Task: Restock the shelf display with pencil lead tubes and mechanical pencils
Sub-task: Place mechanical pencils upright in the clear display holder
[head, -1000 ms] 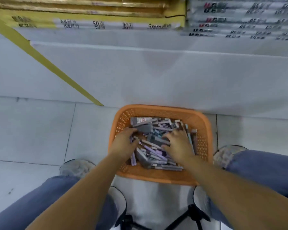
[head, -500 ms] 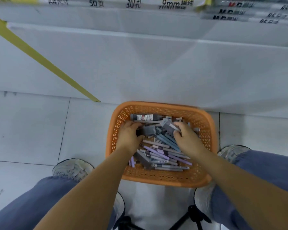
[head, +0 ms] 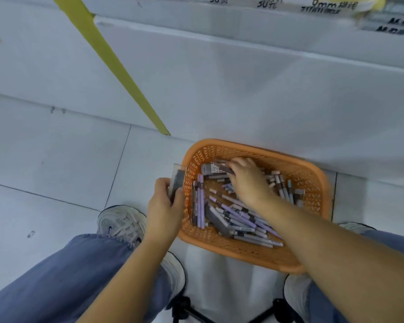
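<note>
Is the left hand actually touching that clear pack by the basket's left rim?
Touching. Head view: left hand pinches the clear pack, thumb across it.

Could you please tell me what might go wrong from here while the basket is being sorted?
1. The left hand holds a stack of lead cases outside the orange basket, above the floor; a slip could drop them on the tiles.
2. The right hand reaches across to a grey pack at the far corner; its forearm hangs over the loose pencils and might scatter them.
3. Everything lies jumbled, so the wrong item may be picked.
</note>
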A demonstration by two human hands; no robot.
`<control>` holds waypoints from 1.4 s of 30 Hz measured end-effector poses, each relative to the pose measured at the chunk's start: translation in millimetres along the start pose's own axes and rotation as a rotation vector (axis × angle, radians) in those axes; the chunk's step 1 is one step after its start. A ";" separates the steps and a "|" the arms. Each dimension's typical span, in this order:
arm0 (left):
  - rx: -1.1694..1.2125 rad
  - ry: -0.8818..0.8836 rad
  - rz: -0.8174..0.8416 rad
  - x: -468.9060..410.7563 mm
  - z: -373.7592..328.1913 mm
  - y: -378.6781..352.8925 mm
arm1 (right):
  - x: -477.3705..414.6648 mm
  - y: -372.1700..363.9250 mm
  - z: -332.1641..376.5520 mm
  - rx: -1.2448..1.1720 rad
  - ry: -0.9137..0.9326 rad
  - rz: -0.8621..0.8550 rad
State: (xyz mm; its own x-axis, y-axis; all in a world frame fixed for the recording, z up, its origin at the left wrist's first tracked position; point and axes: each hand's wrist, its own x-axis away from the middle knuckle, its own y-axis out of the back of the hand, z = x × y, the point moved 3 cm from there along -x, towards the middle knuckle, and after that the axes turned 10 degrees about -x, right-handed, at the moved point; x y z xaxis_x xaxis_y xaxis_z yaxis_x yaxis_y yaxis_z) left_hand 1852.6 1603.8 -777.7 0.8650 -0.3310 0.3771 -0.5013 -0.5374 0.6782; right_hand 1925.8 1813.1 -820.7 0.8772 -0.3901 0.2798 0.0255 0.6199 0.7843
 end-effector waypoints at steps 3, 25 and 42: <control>0.013 0.045 -0.015 2.4 15.6 13.6 | -1.9 -11.3 0.7 0.091 -0.054 -0.038; 0.154 0.110 0.062 8.4 29.3 15.0 | 73.2 -49.1 38.5 -0.138 -0.312 0.172; 0.033 0.145 0.202 9.8 -7.6 -54.3 | 78.5 22.7 -38.2 -0.704 -0.604 -0.006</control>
State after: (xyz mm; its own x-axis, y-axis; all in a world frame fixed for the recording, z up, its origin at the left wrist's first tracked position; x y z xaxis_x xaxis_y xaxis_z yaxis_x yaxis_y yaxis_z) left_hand 1888.4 1635.7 -806.0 0.7400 -0.3208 0.5911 -0.6628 -0.4972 0.5599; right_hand 2013.5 1822.5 -802.1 0.4824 -0.5603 0.6734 0.4880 0.8102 0.3245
